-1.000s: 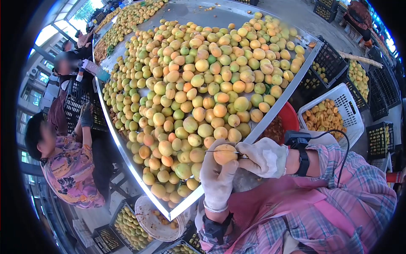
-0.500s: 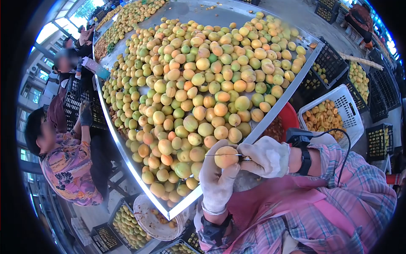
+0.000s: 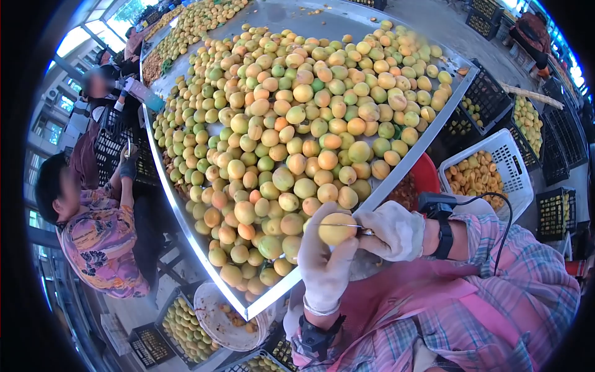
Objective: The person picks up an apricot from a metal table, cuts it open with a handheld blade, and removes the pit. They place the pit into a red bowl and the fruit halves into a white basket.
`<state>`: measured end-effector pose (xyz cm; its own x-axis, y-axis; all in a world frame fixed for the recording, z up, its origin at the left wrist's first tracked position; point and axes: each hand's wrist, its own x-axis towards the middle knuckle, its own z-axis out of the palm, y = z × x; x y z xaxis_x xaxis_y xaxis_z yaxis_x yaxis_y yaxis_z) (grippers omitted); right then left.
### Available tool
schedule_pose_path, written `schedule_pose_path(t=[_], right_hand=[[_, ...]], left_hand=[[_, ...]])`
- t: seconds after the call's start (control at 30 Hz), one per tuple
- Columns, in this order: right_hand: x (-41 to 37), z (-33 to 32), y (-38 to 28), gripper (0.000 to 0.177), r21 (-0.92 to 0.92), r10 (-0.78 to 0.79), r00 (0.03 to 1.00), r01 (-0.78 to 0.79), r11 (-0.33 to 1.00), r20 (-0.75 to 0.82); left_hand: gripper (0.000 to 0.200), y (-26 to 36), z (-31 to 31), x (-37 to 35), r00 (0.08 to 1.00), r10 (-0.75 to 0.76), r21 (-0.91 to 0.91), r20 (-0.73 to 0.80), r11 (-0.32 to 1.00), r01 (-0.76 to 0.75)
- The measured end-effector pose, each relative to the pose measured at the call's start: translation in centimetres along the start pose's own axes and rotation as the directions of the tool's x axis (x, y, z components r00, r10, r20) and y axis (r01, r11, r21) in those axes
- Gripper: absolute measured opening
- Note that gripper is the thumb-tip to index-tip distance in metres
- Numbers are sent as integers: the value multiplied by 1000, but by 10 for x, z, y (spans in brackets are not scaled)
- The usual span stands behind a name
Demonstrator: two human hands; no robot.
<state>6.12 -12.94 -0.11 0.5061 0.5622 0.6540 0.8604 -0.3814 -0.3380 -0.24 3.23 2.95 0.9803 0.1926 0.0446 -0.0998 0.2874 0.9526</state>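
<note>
My left hand (image 3: 324,266), in a white glove, is closed around an apricot (image 3: 336,232) in front of the table's near corner. In my right hand (image 3: 396,232), also gloved, is a small knife (image 3: 365,231); its thin blade lies across the face of the apricot. The fingertips of both hands are close together at the fruit. Just beyond them a large heap of yellow-green and orange apricots (image 3: 291,142) covers the metal-edged table (image 3: 273,296).
At the right stand a red tub (image 3: 425,175) and a white crate (image 3: 517,173) of apricot halves. A white bucket (image 3: 207,307) sits below the table corner. Black crates (image 3: 483,93) hold more fruit. A co-worker (image 3: 99,242) is at the left edge.
The apricot has turned in my left hand, showing a paler side under the blade. Both hands have shifted slightly right. The co-worker's hands at the left have moved a little.
</note>
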Motion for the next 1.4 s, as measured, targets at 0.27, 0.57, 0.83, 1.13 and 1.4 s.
schedule_pose_path(t=[0.27, 0.57, 0.83, 1.13, 1.4], right_hand=[[-1, 4, 0, 41, 199, 122, 986, -142, 970, 109], [-17, 22, 21, 54, 179, -5, 997, -10, 984, 80], [-1, 14, 12, 39, 251, 67, 980, -114, 961, 190], [4, 14, 20, 30, 392, 12, 966, -117, 913, 259], [8, 13, 10, 23, 327, 88, 972, -158, 932, 219]], left_hand=[[83, -16, 28, 3, 997, -6, -149, -71, 989, -5], [59, -3, -1, -2, 1000, -4, 118, -11, 993, 5], [58, -17, 19, -2, 994, 20, -179, -112, 983, -40], [56, -7, -5, 1, 998, -41, 363, 43, 931, 23], [62, -26, 6, 2, 981, 110, 174, -162, 981, -81]])
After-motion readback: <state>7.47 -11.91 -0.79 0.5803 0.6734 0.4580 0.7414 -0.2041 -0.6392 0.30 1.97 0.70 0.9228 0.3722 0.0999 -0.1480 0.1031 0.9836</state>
